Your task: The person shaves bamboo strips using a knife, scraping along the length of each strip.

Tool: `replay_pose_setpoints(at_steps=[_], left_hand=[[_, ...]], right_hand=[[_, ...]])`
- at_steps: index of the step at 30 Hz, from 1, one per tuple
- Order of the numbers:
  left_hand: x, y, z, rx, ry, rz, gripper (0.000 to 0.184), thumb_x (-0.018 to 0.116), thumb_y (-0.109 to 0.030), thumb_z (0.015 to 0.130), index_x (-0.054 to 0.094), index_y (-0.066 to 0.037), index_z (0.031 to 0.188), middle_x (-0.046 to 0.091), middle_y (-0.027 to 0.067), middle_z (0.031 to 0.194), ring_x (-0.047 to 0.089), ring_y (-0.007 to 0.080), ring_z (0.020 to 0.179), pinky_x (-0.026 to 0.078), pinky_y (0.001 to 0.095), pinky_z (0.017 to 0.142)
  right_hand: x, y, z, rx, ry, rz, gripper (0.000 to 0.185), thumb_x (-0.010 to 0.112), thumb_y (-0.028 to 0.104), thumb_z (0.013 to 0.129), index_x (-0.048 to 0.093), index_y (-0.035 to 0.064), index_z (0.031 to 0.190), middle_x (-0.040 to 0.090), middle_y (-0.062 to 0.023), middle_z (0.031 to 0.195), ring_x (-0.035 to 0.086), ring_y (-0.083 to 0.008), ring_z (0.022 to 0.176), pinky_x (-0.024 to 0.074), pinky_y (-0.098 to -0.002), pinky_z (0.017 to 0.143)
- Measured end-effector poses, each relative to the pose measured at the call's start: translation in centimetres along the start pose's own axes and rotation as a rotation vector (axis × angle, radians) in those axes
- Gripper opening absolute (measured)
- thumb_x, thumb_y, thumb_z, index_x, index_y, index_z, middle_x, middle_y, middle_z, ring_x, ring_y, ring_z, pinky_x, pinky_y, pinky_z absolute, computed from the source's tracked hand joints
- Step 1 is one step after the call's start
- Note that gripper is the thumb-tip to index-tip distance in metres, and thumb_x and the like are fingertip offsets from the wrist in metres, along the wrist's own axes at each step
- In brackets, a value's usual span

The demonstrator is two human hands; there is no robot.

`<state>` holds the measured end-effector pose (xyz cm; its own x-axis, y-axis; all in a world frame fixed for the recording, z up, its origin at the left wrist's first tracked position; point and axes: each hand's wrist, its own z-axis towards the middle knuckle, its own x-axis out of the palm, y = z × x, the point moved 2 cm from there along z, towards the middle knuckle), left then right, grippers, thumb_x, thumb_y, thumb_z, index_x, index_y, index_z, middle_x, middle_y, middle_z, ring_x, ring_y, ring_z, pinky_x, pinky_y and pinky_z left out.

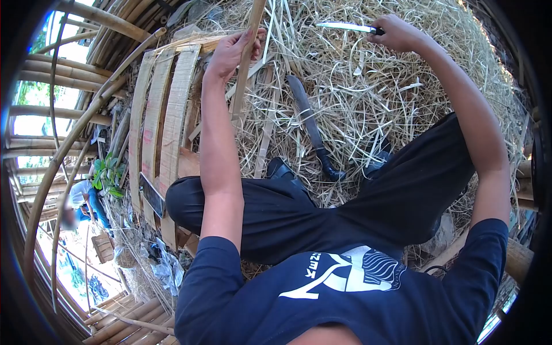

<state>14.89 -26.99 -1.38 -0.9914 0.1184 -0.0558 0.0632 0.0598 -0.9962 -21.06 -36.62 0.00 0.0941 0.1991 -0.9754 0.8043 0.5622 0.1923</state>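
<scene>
My left hand (231,53) is closed around a long bamboo strip (246,69) that stands at a slant at the upper middle of the view. My right hand (397,34) grips the black handle of a knife (345,26), its bright blade pointing left toward the strip but apart from it. Between my outstretched feet lies a machete (307,109) with a dark blade and a black curved handle. Pale bamboo shavings (374,98) cover the ground beneath both hands.
To the left stands a slatted wooden pallet (154,115) with a phone (152,195) lying on it. Bamboo poles (63,115) form a wall at the far left. Beyond them, another person (83,198) bends low. Crumpled plastic (168,270) lies near my left side.
</scene>
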Motion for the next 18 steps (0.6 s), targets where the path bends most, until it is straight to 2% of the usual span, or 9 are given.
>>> replay_pose_setpoints(at_steps=[3,5,6,8,10,11,13,16,18], left_hand=[[-0.1,0.1,-0.2,-0.026,0.002,0.104,0.043,0.055,-0.037,0.096,0.063,0.0,0.116,0.06,0.0017,0.074,0.055,0.0089,0.063,0.047,0.0225,0.059],[-0.5,0.9,-0.3,-0.145,-0.006,0.413,0.041,0.057,-0.037,0.095,0.065,-0.002,0.113,0.061,0.0022,0.074,0.057,0.0088,0.063,0.048,0.0214,0.059],[-0.6,1.2,-0.6,-0.144,-0.01,0.413,0.041,0.057,-0.037,0.095,0.065,-0.002,0.113,0.061,0.0022,0.074,0.057,0.0088,0.063,0.048,0.0214,0.059],[-0.7,2.5,-1.4,-0.426,-0.053,0.59,0.042,0.06,-0.04,0.093,0.067,-0.003,0.113,0.063,0.0026,0.073,0.061,0.0094,0.065,0.052,0.0248,0.064],[-2.9,6.5,-1.0,-0.406,-0.049,0.619,0.038,0.061,-0.035,0.093,0.067,-0.003,0.111,0.064,0.0041,0.074,0.062,0.0101,0.065,0.053,0.0255,0.062],[-3.9,8.8,-0.8,-0.373,-0.087,0.584,0.036,0.061,-0.034,0.093,0.068,-0.002,0.108,0.066,0.0046,0.074,0.063,0.0108,0.063,0.053,0.0256,0.061],[-4.6,11.4,-1.4,-0.328,-0.123,0.52,0.035,0.06,-0.034,0.093,0.069,-0.002,0.102,0.068,0.006,0.074,0.065,0.0116,0.06,0.053,0.0259,0.059],[-3.5,13.1,-2.8,-0.598,-0.08,0.558,0.043,0.069,-0.044,0.085,0.069,-0.002,0.094,0.069,0.0082,0.074,0.065,0.0101,0.06,0.052,0.028,0.059],[-3.8,15.6,-3.3,-0.646,-0.001,0.627,0.046,0.072,-0.047,0.081,0.07,-0.002,0.092,0.068,0.0076,0.072,0.064,0.0107,0.062,0.051,0.0285,0.058]], right_hand=[[0.3,-0.5,0.4,-0.007,0.013,0.013,0.043,0.064,0.039,0.089,0.065,-0.0039,0.095,0.062,-0.0177,0.077,0.058,-0.0291,0.069,0.0474,-0.0412,0.069],[0.5,-0.5,0.5,-0.015,0.017,0.012,0.043,0.064,0.039,0.088,0.065,-0.0041,0.093,0.062,-0.0179,0.076,0.058,-0.0292,0.069,0.0473,-0.0413,0.069],[0.6,-0.4,0.4,-0.028,-0.011,-0.01,0.044,0.064,0.039,0.088,0.065,-0.0043,0.092,0.061,-0.018,0.076,0.058,-0.0294,0.07,0.047,-0.0414,0.069],[0.5,-0.3,0.6,-0.046,-0.04,-0.034,0.044,0.064,0.039,0.089,0.064,-0.0046,0.091,0.061,-0.0181,0.076,0.057,-0.0296,0.07,0.0468,-0.0416,0.07],[0.3,0.0,0.5,0.018,0.054,0.007,0.045,0.063,0.04,0.089,0.064,-0.0049,0.092,0.06,-0.0181,0.077,0.057,-0.0303,0.071,0.0467,-0.0415,0.071],[0.0,0.4,0.0,-0.032,-0.021,-0.022,0.045,0.063,0.041,0.089,0.063,-0.0045,0.092,0.061,-0.0178,0.079,0.058,-0.0305,0.072,0.047,-0.0413,0.071],[0.2,0.3,0.3,0.0,0.019,0.0,0.045,0.063,0.041,0.089,0.063,-0.0041,0.092,0.061,-0.0175,0.079,0.058,-0.0308,0.072,0.0471,-0.0411,0.071],[0.8,-0.1,0.5,0.021,0.029,0.026,0.045,0.065,0.04,0.087,0.065,-0.0045,0.089,0.063,-0.02,0.079,0.062,-0.0311,0.078,0.0482,-0.0423,0.073],[1.2,-0.3,0.5,-0.066,-0.08,-0.005,0.044,0.066,0.04,0.086,0.065,-0.0048,0.088,0.062,-0.0208,0.082,0.061,-0.0323,0.083,0.0474,-0.0428,0.076]])
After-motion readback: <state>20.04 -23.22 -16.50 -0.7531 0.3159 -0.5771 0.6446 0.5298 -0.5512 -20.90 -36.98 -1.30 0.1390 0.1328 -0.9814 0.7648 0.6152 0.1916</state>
